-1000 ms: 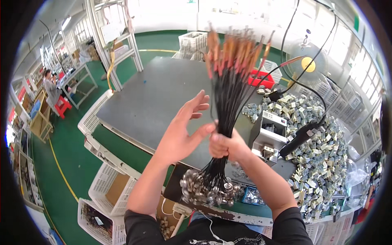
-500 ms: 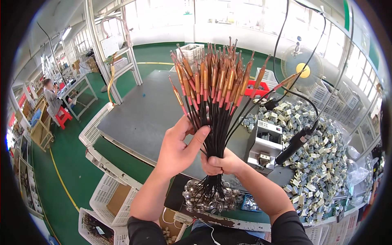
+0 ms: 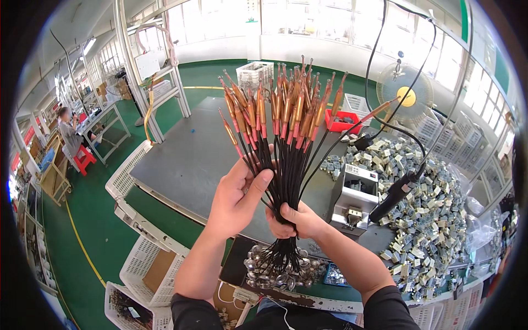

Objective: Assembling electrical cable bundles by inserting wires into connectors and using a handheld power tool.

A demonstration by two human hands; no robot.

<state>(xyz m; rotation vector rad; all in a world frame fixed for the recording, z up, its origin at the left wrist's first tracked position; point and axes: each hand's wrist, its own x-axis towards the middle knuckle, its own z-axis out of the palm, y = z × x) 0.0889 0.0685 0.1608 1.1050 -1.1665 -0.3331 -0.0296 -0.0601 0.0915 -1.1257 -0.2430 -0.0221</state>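
Observation:
A thick bundle of black cables [image 3: 285,181] stands upright in front of me. The upper ends fan out into copper-coloured tubes [image 3: 286,104] with pinkish-red collars. Round silvery metal parts [image 3: 280,275] hang at the lower ends. My right hand [image 3: 294,220] is closed round the bundle low down, thumb across the front. Higher up on the left side, my left hand [image 3: 240,192] grips the cables between its thumb and fingers; its fingertips are hidden behind them. One cable [image 3: 344,144] bends away to the right, apart from the others.
On the grey table [image 3: 187,148], a metal bench device [image 3: 355,198] stands beside a black-handled tool [image 3: 393,195] on a hanging cord. A large heap of small metal-and-cream parts [image 3: 429,220] covers the right side. A red bin [image 3: 344,121] and fan [image 3: 406,93] are behind; white crates [image 3: 151,267] stand at left.
The bundle and both hands have shifted slightly left and the tube tops sit a little lower. My right thumb has moved up across the cables. Both hands still hold the bundle.

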